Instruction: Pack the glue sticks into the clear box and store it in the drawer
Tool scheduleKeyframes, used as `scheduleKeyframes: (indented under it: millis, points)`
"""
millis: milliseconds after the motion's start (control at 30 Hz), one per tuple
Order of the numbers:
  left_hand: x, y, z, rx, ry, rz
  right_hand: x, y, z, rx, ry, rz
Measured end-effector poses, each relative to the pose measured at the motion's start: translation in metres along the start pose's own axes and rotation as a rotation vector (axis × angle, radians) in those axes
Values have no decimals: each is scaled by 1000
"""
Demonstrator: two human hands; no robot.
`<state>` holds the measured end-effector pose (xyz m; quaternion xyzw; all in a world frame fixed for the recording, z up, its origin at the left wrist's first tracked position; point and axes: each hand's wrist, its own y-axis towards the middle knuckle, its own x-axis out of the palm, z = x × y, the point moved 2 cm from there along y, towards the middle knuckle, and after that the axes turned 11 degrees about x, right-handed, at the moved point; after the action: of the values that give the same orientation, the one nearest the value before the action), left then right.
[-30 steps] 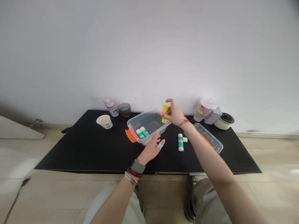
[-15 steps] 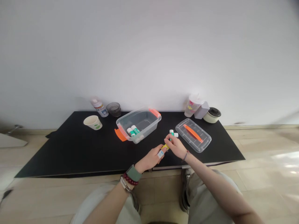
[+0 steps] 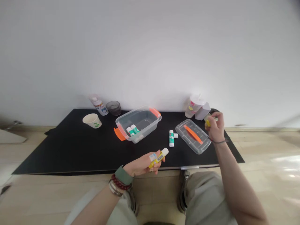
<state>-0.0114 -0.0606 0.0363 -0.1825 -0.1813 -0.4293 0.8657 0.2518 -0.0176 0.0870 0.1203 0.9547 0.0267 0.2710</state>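
My left hand [image 3: 150,162] is closed around a yellow glue stick [image 3: 159,157], held tilted above the table's front edge with its white end pointing up and right. At the right end of the table, my right hand [image 3: 216,127] is raised, its fingers pinching a small yellow cap [image 3: 207,122]. Partly behind that hand is a round pot [image 3: 214,111] with a dark lid. Between my hands, a green and white glue stick [image 3: 171,138] lies on the table beside a small white cap [image 3: 175,135].
A clear bin [image 3: 150,126] with orange latches holds green and white glue sticks [image 3: 134,128]. Its lid [image 3: 187,139] lies to the right. Along the back are a paper cup [image 3: 92,121], spray bottle [image 3: 101,108], dark glass bowl [image 3: 113,108], plastic cup [image 3: 192,107] and white box [image 3: 202,112].
My hands have parted. The right hand moved right and up with the yellow cap, while the left shifted slightly left and down with the glue stick, whose white end now shows.
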Motion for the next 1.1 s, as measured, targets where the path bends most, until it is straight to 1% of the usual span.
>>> scheduleKeyframes:
  millis: [33, 67, 100, 167, 200, 233, 300, 367, 433, 500, 533, 600, 633, 700, 733, 767, 800, 833, 867, 967, 1033, 1100]
  points:
    - [-7, 1, -4, 20, 59, 65, -8, 7, 10, 25, -40, -5]
    - [-15, 3, -8, 40, 163, 150, -9, 11, 21, 62, -107, -58]
    - [-24, 6, -11, 49, 308, 244, -3, 13, 33, 110, -199, -160]
    - [-41, 14, -17, 38, 698, 412, 21, 13, 55, 191, -438, -372]
    - [-48, 18, -19, 29, 899, 464, 35, 11, 64, 215, -553, -450]
    - [-54, 22, -20, 19, 1079, 492, 49, 11, 70, 230, -642, -469]
    - [-62, 31, -23, 13, 1353, 500, 68, 12, 75, 244, -754, -416]
    - [-66, 38, -27, 13, 1529, 500, 73, 15, 72, 246, -800, -346]
    - [-70, 45, -31, 14, 1645, 528, 68, 19, 62, 218, -794, -265]
    - [-73, 52, -34, 26, 1715, 569, 59, 23, 41, 138, -738, -156]
    - [-75, 55, -35, 41, 1739, 585, 57, 25, 26, 81, -691, -101]
    - [-77, 60, -36, 79, 1776, 608, 60, 29, -14, -44, -578, -32]
    - [-77, 61, -35, 96, 1793, 619, 67, 32, -37, -101, -524, -29]
    - [-75, 61, -31, 113, 1822, 639, 93, 39, -82, -204, -468, -92]
    - [-72, 60, -29, 119, 1831, 644, 111, 43, -102, -248, -479, -156]
    - [-68, 58, -26, 129, 1834, 643, 132, 47, -119, -278, -518, -254]
    - [-64, 55, -22, 144, 1829, 638, 153, 52, -130, -273, -593, -358]
    - [-59, 52, -20, 164, 1815, 626, 175, 56, -137, -232, -680, -453]
    - [-54, 49, -18, 189, 1794, 608, 195, 61, -141, -204, -723, -518]
    - [-39, 39, -19, 267, 1671, 543, 246, 69, -135, -113, -823, -666]
    - [-28, 35, -26, 327, 1530, 500, 268, 71, -125, -66, -873, -743]
    - [-15, 34, -40, 403, 1330, 426, 282, 70, -118, -31, -908, -800]
